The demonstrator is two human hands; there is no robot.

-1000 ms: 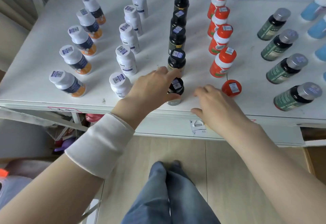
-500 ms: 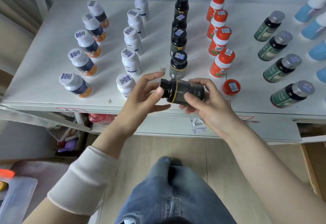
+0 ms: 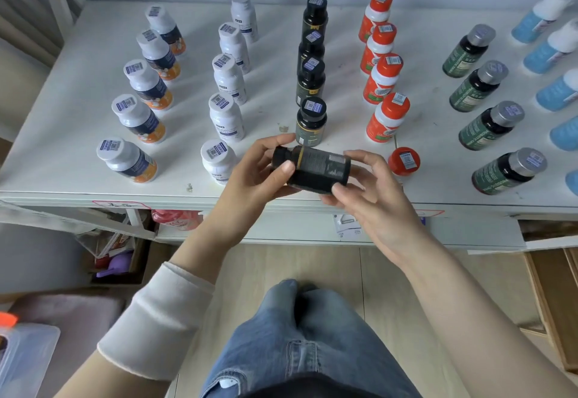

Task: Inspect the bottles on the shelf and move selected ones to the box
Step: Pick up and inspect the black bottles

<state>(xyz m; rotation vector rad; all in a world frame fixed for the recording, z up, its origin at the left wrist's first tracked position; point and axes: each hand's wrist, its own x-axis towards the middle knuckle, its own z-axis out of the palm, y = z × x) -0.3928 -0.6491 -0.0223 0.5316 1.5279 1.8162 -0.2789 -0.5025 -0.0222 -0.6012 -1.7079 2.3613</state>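
A black bottle [image 3: 316, 168] with a gold band lies sideways in both my hands, just above the front edge of the white shelf [image 3: 72, 90]. My left hand [image 3: 253, 175] grips its cap end, thumb on top. My right hand [image 3: 372, 191] holds its base end with curled fingers. Behind it a row of upright black bottles [image 3: 311, 120] runs toward the wall. No box shows clearly in this view.
Rows of bottles stand on the shelf: white-and-orange ones [image 3: 137, 120] at left, white ones [image 3: 225, 119], red-capped ones [image 3: 387, 119], green ones [image 3: 489, 125] and blue ones [image 3: 556, 90] at right. A clear plastic bin [image 3: 22, 360] sits on the floor lower left.
A second ago my left hand reached the front black bottle on the shelf. It was lifted off, tipped sideways, and now both hands hold it; since half a second ago it barely moved.
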